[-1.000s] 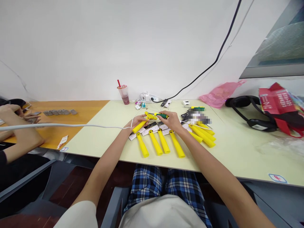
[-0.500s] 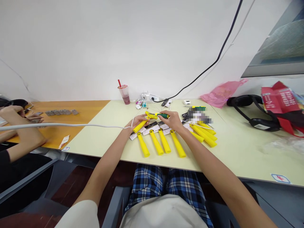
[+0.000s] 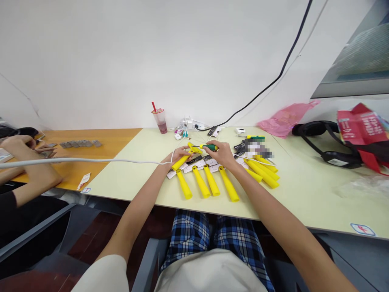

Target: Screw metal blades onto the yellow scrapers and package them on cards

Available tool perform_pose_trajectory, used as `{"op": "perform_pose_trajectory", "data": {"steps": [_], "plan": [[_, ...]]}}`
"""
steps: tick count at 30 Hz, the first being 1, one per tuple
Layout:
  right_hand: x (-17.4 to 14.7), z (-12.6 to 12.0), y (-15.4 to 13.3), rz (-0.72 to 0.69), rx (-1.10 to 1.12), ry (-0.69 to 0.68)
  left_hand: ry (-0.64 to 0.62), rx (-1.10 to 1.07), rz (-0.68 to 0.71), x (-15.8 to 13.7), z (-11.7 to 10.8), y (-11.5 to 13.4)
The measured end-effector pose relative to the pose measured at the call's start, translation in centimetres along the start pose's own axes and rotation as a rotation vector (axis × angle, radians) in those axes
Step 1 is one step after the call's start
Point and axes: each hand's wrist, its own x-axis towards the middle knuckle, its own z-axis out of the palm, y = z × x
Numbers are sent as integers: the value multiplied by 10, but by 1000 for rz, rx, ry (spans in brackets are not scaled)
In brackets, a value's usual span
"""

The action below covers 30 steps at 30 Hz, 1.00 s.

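My left hand (image 3: 178,154) is closed round a yellow plastic piece (image 3: 181,161) with a tubular handle and a wider head. In my right hand (image 3: 222,152) is a green-handled screwdriver (image 3: 210,147), its shaft pointing left to the yellow head. Whether the tip touches a screw is too small to tell. Below my hands several loose yellow tubular handles (image 3: 200,182) lie side by side on the table, their upper ends near black-and-white cards (image 3: 194,163). More yellow handles (image 3: 263,174) lie in a pile right of my right forearm.
A second screwdriver (image 3: 255,137) lies at the back right. A drink cup (image 3: 160,121) and a power strip (image 3: 190,123) stand by the wall. A white cable (image 3: 91,160) crosses on the left. Headphones (image 3: 330,144) and a pink bag (image 3: 287,119) are right; a co-worker's arm (image 3: 33,162) is left.
The screwdriver and the yellow piece stay together, with only a slight shift of my fingers and of the screwdriver. The whole view has moved slightly.
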Motion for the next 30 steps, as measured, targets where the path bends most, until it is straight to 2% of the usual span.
{"op": "perform_pose_trajectory", "data": {"steps": [8,13,17,21,25,30], "plan": [[2,-4,-7,31,-30,30,13,72,-21,-3,1,1],[1,-4,-10,90,-15,-30,-16,106,-10,-3,1,-2],[5,-2,-10,113,-62,-120,54,44,0,2,-5,-6],[29,1,-10,54,-120,-167,71,-76,-14,9,-11,-7],[66,11,-20,-52,30,-189,11,-192,-14,11,-11,-8],[98,33,-41,-70,157,-242,-7,-335,20,9,-7,-13]]}}
